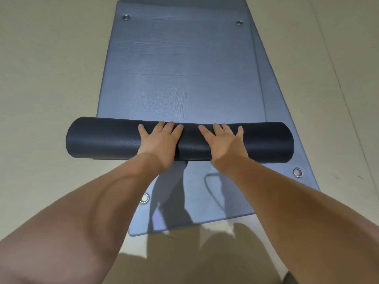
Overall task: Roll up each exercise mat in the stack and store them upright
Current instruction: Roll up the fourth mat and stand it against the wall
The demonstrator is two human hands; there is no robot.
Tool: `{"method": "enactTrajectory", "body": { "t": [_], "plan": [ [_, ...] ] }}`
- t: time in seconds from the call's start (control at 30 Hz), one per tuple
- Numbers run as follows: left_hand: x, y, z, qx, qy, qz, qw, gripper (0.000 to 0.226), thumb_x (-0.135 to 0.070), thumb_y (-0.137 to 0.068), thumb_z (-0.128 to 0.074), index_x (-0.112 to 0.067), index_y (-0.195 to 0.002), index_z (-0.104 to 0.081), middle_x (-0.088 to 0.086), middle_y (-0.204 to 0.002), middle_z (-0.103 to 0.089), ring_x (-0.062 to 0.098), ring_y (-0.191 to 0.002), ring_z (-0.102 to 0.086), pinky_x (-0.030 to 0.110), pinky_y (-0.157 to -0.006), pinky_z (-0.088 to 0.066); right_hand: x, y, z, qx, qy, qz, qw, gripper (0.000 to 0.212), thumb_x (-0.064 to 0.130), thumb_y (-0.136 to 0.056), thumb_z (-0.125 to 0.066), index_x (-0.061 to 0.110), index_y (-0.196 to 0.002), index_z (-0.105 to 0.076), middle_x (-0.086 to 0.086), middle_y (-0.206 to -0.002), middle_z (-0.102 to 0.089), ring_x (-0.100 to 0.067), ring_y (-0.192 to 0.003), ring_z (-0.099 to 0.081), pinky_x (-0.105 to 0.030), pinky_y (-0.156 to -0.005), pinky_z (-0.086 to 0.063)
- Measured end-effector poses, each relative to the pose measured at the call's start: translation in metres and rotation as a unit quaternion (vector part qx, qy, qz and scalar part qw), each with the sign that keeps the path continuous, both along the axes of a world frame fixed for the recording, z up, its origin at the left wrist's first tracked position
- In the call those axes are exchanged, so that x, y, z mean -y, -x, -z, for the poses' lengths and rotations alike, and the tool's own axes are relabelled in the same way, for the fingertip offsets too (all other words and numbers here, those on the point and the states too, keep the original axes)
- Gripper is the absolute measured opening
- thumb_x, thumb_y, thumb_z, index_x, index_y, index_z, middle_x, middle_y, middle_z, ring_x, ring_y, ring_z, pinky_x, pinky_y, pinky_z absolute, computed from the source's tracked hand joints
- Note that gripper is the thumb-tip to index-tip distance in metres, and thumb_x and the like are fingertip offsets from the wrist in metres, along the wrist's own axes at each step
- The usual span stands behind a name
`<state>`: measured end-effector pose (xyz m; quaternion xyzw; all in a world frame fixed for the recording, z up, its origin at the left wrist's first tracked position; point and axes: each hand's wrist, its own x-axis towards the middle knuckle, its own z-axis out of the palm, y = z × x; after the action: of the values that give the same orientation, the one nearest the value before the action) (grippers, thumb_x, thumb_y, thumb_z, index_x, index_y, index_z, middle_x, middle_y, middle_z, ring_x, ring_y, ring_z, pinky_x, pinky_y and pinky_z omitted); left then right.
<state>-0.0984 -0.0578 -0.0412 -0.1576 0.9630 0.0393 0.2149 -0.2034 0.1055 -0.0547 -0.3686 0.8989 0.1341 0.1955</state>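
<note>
Exercise mat rolling is under way on the top sheet of the stack. Fingers (170, 128) of the left hand (159, 142) lie straight and close together over the crest of the roll (102, 138), the little finger splayed off to the side. Fingers (217, 129) of the right hand (224, 143) are straight too, fanned a little wider. Neither hand pinches or wraps anything: both palms press flat on the dark roll, side by side near its middle, apart from each other. The roll lies crosswise at mid-frame, on top of the stack. Beyond it, toward the upper frame, the unrolled part of the top mat (180, 68) lies flat, with two metal eyelets (126, 17) near its far end. Under it at least one lower mat (285, 128) shows, skewed toward the right and running out below the roll into the lower middle of the frame; how many lie there I cannot tell. All rests on a pale floor (51, 78). By my judgement this mat is only partly rolled, with a good length left. No rolled mat stands upright in view, so the mats below and the storing remain.
</note>
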Motion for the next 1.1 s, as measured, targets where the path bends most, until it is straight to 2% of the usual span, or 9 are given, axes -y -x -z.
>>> {"method": "enactTrajectory", "body": {
  "t": [0.23, 0.37, 0.43, 0.53, 0.67, 0.73, 0.87, 1.03, 1.1],
  "plan": [
    [-0.037, -0.048, -0.021, 0.066, -0.047, 0.001, 0.997, 0.087, -0.009, -0.081, -0.067, -0.027, -0.154, -0.025, -0.002, -0.147, -0.041, 0.025, -0.138, -0.036, 0.075, -0.112, -0.018, -0.041, -0.055, -0.016, 0.06, 0.01, -0.001, 0.998, 0.102, 0.028, -0.087, -0.077, 0.037, -0.163, -0.01, -0.006, -0.156, -0.037, -0.03, -0.148, -0.03, -0.068, -0.122, -0.015],
    [-0.052, -0.061, -0.032, 0.127, -0.057, 0.014, 0.99, 0.076, -0.013, -0.078, -0.067, -0.031, -0.145, -0.036, -0.003, -0.118, -0.051, 0.025, -0.115, -0.05, 0.067, -0.103, -0.033, -0.062, -0.069, -0.024, 0.075, 0.013, -0.042, 0.996, 0.098, 0.039, -0.085, -0.075, 0.034, -0.162, -0.013, -0.005, -0.149, -0.045, -0.028, -0.136, -0.042, -0.066, -0.117, -0.028],
    [-0.054, -0.059, -0.034, 0.139, -0.065, 0.013, 0.988, 0.071, -0.014, -0.077, -0.068, -0.031, -0.139, -0.04, -0.004, -0.108, -0.05, 0.025, -0.105, -0.05, 0.064, -0.101, -0.036, -0.07, -0.076, -0.029, 0.052, -0.002, -0.048, 0.997, 0.109, 0.058, -0.085, -0.072, 0.035, -0.163, -0.001, -0.013, -0.165, -0.025, -0.033, -0.151, -0.026, -0.069, -0.12, -0.021],
    [-0.039, -0.041, -0.039, 0.165, -0.112, -0.01, 0.98, 0.072, -0.02, -0.069, -0.082, -0.035, -0.13, -0.047, -0.007, -0.101, -0.057, 0.023, -0.097, -0.055, 0.056, -0.097, -0.041, -0.084, -0.102, -0.026, -0.039, 0.033, -0.016, 0.999, 0.115, 0.091, -0.082, -0.04, 0.032, -0.162, 0.018, -0.019, -0.17, 0.019, -0.043, -0.158, 0.013, -0.074, -0.118, 0.002],
    [-0.01, -0.021, -0.047, 0.168, -0.2, 0.01, 0.965, 0.084, -0.031, -0.061, -0.094, -0.031, -0.134, -0.054, -0.005, -0.117, -0.064, 0.024, -0.109, -0.059, 0.04, -0.094, -0.049, -0.093, -0.132, -0.002, -0.046, 0.092, 0.009, 0.995, 0.105, 0.091, -0.086, -0.013, 0.026, -0.163, 0.014, -0.02, -0.171, 0.017, -0.045, -0.157, 0.015, -0.074, -0.12, 0.002],
    [-0.005, -0.022, -0.044, 0.15, -0.201, 0.039, 0.967, 0.096, -0.035, -0.064, -0.094, -0.028, -0.147, -0.046, -0.002, -0.134, -0.06, 0.026, -0.125, -0.055, 0.037, -0.098, -0.044, -0.09, -0.127, 0.004, -0.034, 0.083, 0.013, 0.996, 0.105, 0.092, -0.084, -0.01, 0.026, -0.158, 0.027, -0.019, -0.17, 0.022, -0.044, -0.156, 0.021, -0.074, -0.119, 0.007],
    [0.007, -0.034, -0.041, 0.076, -0.123, 0.062, 0.988, 0.111, -0.05, -0.076, -0.082, -0.027, -0.162, -0.016, 0.0, -0.168, -0.021, 0.025, -0.153, -0.02, 0.06, -0.119, -0.017, -0.075, -0.102, 0.003, -0.02, 0.093, 0.01, 0.995, 0.111, 0.098, -0.079, -0.011, 0.029, -0.153, 0.035, -0.016, -0.167, 0.031, -0.042, -0.153, 0.03, -0.071, -0.117, 0.018],
    [-0.021, -0.059, -0.03, -0.117, 0.031, 0.025, 0.992, 0.093, -0.059, -0.089, -0.056, -0.018, -0.161, -0.014, 0.007, -0.167, -0.019, 0.035, -0.154, -0.013, 0.068, -0.118, -0.013, -0.037, -0.046, -0.008, -0.034, 0.084, 0.013, 0.996, 0.111, 0.099, -0.077, -0.006, 0.032, -0.162, 0.018, -0.012, -0.172, 0.018, -0.04, -0.158, 0.015, -0.069, -0.121, 0.007],
    [-0.037, -0.063, -0.02, -0.082, 0.022, -0.014, 0.996, 0.106, -0.071, -0.085, -0.05, -0.016, -0.162, -0.002, 0.011, -0.17, -0.002, 0.041, -0.154, 0.002, 0.074, -0.115, -0.009, -0.021, -0.023, -0.01, -0.023, 0.092, 0.019, 0.995, 0.109, 0.099, -0.078, -0.004, 0.034, -0.164, 0.013, -0.011, -0.173, 0.014, -0.038, -0.159, 0.014, -0.07, -0.122, 0.006]
  ]
}}
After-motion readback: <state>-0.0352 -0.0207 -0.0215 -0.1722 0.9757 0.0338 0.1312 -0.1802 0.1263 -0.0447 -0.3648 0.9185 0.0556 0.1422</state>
